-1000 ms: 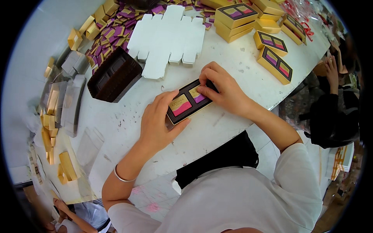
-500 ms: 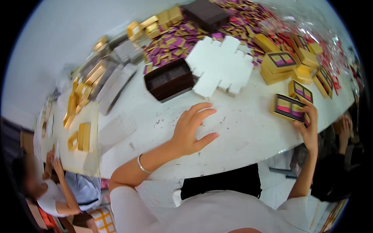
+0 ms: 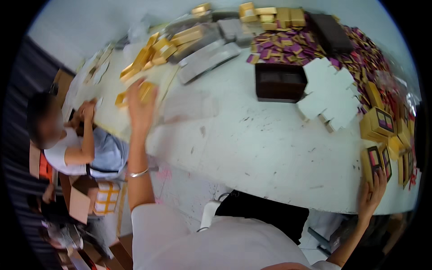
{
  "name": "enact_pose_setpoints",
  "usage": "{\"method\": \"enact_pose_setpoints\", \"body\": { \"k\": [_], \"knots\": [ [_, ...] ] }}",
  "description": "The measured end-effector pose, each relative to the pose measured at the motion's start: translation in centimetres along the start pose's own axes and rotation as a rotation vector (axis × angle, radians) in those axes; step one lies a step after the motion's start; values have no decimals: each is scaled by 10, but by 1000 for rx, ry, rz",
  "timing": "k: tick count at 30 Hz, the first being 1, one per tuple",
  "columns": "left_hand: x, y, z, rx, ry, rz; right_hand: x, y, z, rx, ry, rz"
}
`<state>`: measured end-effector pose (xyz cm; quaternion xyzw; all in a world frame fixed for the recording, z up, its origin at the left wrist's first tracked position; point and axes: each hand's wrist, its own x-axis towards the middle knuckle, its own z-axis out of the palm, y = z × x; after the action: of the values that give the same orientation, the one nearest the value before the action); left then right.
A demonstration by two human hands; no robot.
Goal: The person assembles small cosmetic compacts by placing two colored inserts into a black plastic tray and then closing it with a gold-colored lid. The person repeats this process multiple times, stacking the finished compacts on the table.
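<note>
My left hand point(image 3: 141, 108) is stretched out over the left part of the table, fingers apart around a small gold box point(image 3: 147, 91); whether they touch it is hard to tell through the blur. Beside it lies another gold piece point(image 3: 120, 100). At the right end of the table my right hand point(image 3: 372, 196) has its fingers closed on the near end of a gold box with a dark windowed lid point(image 3: 374, 157), showing pink and purple inside. That box stands on its side against a similar windowed box point(image 3: 386, 163).
A dark brown open box point(image 3: 281, 83) sits mid-table, beside a stack of white cut card blanks point(image 3: 330, 94). Behind spreads a heap of small purple-and-gold pieces point(image 3: 292, 47). Clear plastic covers point(image 3: 209, 62) and gold trays point(image 3: 139, 63) lie farther left. A co-worker point(image 3: 67, 144) sits at left.
The view has turned left. My left hand has gone from mid-table to the gold boxes at left. My right hand has set the windowed box upright beside the other one.
</note>
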<state>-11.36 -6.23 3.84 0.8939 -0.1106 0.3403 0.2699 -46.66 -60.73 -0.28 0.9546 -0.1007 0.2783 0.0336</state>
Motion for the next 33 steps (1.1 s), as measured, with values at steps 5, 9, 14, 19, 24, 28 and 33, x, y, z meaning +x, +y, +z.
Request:
{"method": "enact_pose_setpoints", "body": {
  "k": [5,9,14,19,24,28,33],
  "knots": [
    [-9,-125,-38,82,-150,108,2,-53,-7,216,-78,-95],
    [-13,-164,-9,219,-80,36,-2,-20,2,106,6,27],
    [-9,-123,7,186,-15,-20,-11,7,-5,110,134,146],
    [-27,-84,0,-107,-26,-46,18,-38,-1,363,334,-2],
    [-66,-25,2,-667,-479,3,74,-83,8,637,310,-341],
    [-88,158,35,-546,-795,236,109,-121,0,658,177,-598],
    [-93,195,84,-586,-868,494,108,-136,47,662,-252,-558]
  ]
}}
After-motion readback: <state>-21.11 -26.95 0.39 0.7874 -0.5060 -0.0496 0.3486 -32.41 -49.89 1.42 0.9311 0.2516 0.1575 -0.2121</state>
